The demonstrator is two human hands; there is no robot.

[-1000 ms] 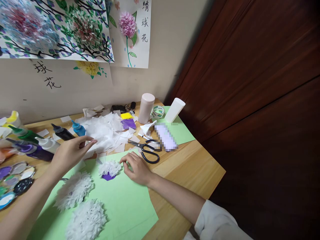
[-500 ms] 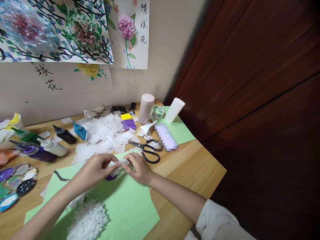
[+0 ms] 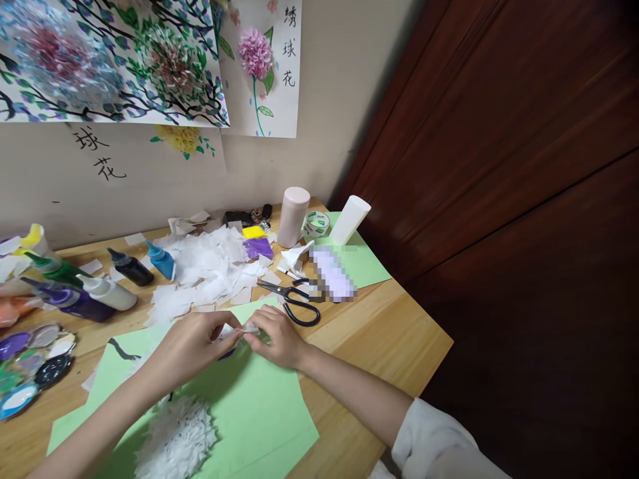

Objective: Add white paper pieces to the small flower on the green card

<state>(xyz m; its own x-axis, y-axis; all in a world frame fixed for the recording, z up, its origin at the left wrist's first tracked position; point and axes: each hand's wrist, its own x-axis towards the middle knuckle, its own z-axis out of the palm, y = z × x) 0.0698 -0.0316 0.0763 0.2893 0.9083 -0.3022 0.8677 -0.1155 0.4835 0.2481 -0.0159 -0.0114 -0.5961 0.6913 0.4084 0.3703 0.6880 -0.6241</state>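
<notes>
Between my two hands is a small piece of white tissue paper (image 3: 251, 328), twisted narrow in the middle. My left hand (image 3: 207, 339) pinches one end of it with thumb and fingers. The other end is in the closed fingers of my right hand (image 3: 274, 338). Both hands are above a green paper sheet (image 3: 259, 406). A bit of something purple (image 3: 227, 354) shows beneath my left fingers, mostly hidden. On the sheet, below my left forearm, lies a fluffy white paper flower (image 3: 177, 439). A dark painted stroke (image 3: 122, 350) marks the sheet's upper left.
Black-handled scissors (image 3: 294, 303) lie just beyond my right hand. Behind are a heap of white tissue squares (image 3: 214, 259), a pale bottle (image 3: 293, 218) and a tape roll (image 3: 317, 224). Paint bottles (image 3: 110, 293) and a paint palette (image 3: 52, 371) are at left. A dark wooden panel (image 3: 524, 233) borders the right.
The tissue paper between my fingers has gone from loosely bunched to a narrower twist. My left hand has shifted slightly to the right; my right hand stays nearly in place.
</notes>
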